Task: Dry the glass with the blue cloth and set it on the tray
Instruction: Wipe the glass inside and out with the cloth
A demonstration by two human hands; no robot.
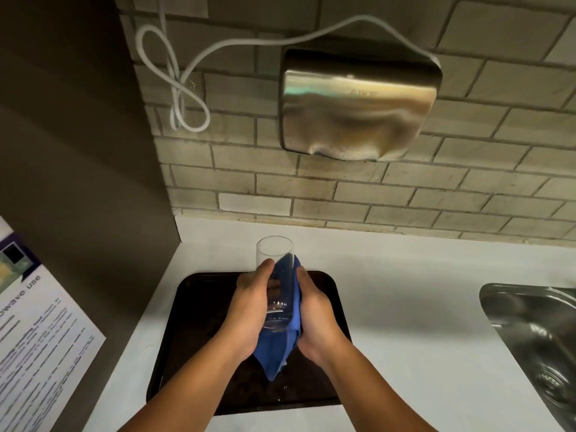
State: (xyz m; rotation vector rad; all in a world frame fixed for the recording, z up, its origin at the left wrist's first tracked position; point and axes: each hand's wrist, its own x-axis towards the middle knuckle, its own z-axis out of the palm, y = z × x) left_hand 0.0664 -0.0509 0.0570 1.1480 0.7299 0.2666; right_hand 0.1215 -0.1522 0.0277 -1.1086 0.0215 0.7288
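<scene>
A tall clear glass (275, 260) is held above the dark tray (190, 310), mouth pointing away from me and slightly up. My left hand (249, 310) grips its left side, thumb on the wall. My right hand (314, 313) presses the blue cloth (277, 350) against the glass's right side and base. The cloth wraps under the glass and hangs down in a point over the tray. The glass's lower right side is hidden by the cloth.
The tray lies on a white counter (405, 291). A steel sink (536, 332) is sunk in at the right. A metal hand dryer (358, 104) with a white cable hangs on the tiled wall. A dark panel with a printed notice (37, 332) stands at the left.
</scene>
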